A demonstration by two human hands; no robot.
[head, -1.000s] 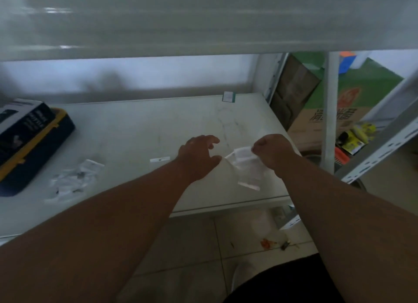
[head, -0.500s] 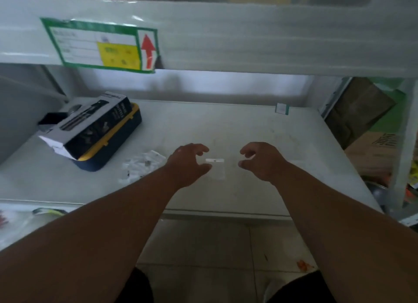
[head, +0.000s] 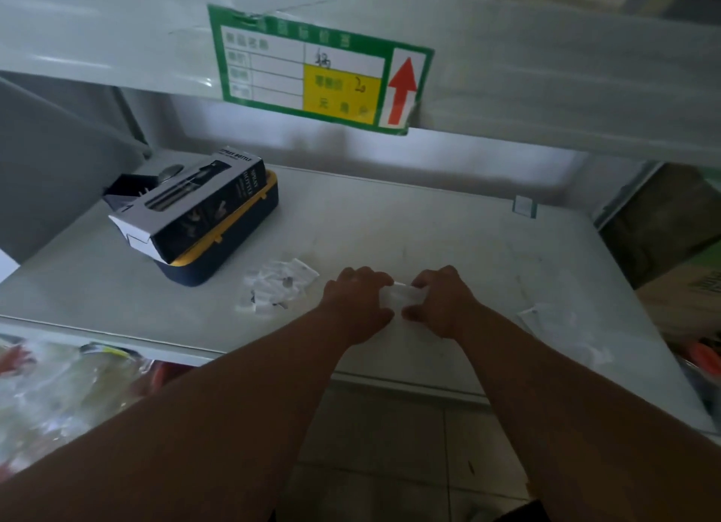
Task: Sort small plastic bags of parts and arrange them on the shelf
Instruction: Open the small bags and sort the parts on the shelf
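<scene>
I read this as a shop or its stockroom: white metal shelf [head: 429,225] racking, with a green price label [head: 312,69] bearing a red arrow on the upper shelf edge at 12 o'clock. A boxed spray bottle [head: 195,209] lies at 10 o'clock, cardboard cartons [head: 679,287] stand at 3 o'clock.

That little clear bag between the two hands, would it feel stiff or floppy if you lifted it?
Probably floppy: the small clear bag looks like thin film, creased between the left hand and right hand. Likely very light, so a nudge could slide it across the smooth shelf. Its contents cannot be made out.
</scene>
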